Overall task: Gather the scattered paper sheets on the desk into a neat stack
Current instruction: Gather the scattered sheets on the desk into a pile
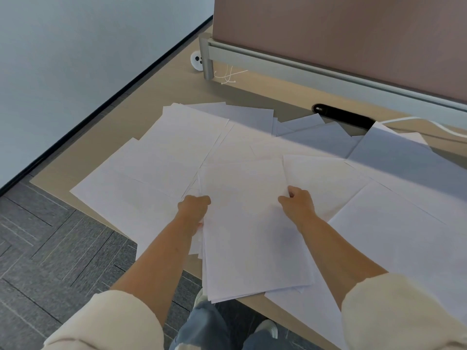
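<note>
Many white paper sheets (177,147) lie spread and overlapping over the light wooden desk (161,87). A loose bundle of several sheets (250,236) sits in the middle and hangs over the desk's near edge. My left hand (193,207) grips the bundle's left edge, fingers curled round it. My right hand (298,202) pinches the bundle's upper right edge. More sheets (394,236) spread out to the right, and others (313,132) lie in shadow further back.
A brown partition panel (341,41) with a metal rail stands along the desk's back. A dark cable slot (346,116) and a white cable (429,122) lie near it. A white round device (197,60) and loose cable ties (228,77) sit by the post. Grey carpet (50,236) lies left.
</note>
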The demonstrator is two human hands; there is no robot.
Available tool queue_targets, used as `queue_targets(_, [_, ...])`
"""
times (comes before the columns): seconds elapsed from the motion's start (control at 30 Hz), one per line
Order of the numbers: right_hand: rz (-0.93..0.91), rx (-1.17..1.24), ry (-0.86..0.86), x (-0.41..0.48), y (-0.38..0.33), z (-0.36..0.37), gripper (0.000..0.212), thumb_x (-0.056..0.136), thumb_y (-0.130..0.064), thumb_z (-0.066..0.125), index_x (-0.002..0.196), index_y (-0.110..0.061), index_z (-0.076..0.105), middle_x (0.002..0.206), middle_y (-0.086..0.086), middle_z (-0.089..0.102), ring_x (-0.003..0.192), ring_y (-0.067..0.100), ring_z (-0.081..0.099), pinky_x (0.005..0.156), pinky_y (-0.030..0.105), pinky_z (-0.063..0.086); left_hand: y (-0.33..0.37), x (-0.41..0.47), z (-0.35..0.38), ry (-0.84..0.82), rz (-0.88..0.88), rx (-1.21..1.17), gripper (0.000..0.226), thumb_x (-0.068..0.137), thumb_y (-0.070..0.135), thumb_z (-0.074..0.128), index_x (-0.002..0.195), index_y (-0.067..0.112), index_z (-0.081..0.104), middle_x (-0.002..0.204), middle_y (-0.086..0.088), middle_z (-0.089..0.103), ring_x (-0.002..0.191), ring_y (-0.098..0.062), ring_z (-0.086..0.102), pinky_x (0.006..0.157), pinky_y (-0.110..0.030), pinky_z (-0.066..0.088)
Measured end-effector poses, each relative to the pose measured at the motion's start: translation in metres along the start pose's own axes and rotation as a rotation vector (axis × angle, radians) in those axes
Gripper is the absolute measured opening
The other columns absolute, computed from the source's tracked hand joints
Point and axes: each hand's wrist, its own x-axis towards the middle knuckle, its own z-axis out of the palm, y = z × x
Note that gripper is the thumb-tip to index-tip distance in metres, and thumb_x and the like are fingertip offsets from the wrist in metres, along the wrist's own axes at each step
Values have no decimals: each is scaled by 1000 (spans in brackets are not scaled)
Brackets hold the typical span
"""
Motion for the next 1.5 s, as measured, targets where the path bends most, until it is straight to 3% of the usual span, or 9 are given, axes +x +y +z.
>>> queue_targets(0.43, [118,11,-13,10,-4,2,3,78,-13,60,78,-11,58,93,12,61,78,27,55,70,29,43,2,0,0,-41,-75,-143,20,85,0,42,101,3,53,83,-11,48,69,-23,49,71,-36,49])
queue_targets(0.53, [167,-66,0,11,-9,7,42,81,-17,58,121,-13,48,123,13,48,100,32,55,86,38,49,3,1,2,-34,-74,-137,17,84,0,44,98,4,52,77,-7,45,69,-21,48,84,-40,50])
queue_targets(0.7, [180,-6,-58,12,-13,4,57,86,-15,58,135,-1,33,122,14,50,104,30,53,80,33,43,7,2,5,-67,-59,-138,22,85,2,44,105,5,52,76,-6,48,69,-20,51,70,-33,48])
queue_targets(0.8, [143,60,-70,9,-10,2,40,84,-13,57,121,-2,48,111,13,56,98,31,57,77,31,44,7,8,3,-95,-72,-152,17,86,5,47,102,4,50,74,-7,48,67,-21,52,67,-32,50])
queue_targets(0.87, [71,219,-27,4,-10,-1,6,81,-9,56,79,-10,50,77,7,51,67,25,50,59,28,39,6,12,1,-114,-73,-165,23,85,9,50,106,-2,53,78,-9,52,69,-23,51,70,-33,49])
queue_targets(0.9, [39,343,-15,5,-9,-1,22,79,-7,56,65,-14,40,65,4,43,57,22,41,52,26,33,6,15,0,-127,-75,-166,30,85,12,52,110,-3,55,83,-10,52,69,-23,49,67,-31,47])
queue_targets(1.03, [75,812,-157,-3,-22,-4,7,71,-8,55,73,-14,52,71,8,54,67,25,50,59,29,44,10,22,-7,-147,-92,-47,28,80,35,61,86,8,57,80,-7,47,60,-18,37,63,-28,37])
queue_targets(1.23, [-20,1152,-439,-6,-66,3,21,90,-16,50,106,-12,63,80,3,74,69,18,71,61,29,58,24,20,-34,-394,-28,-85,46,83,55,57,97,12,62,85,-2,62,79,-19,59,83,-31,46])
queue_targets(1.5, [-115,1306,-538,6,-142,45,89,48,-34,90,128,-12,56,107,8,70,92,26,69,78,43,57,56,39,-106,-617,122,-177,45,76,38,62,109,8,66,99,-7,72,85,-20,69,76,-32,53])
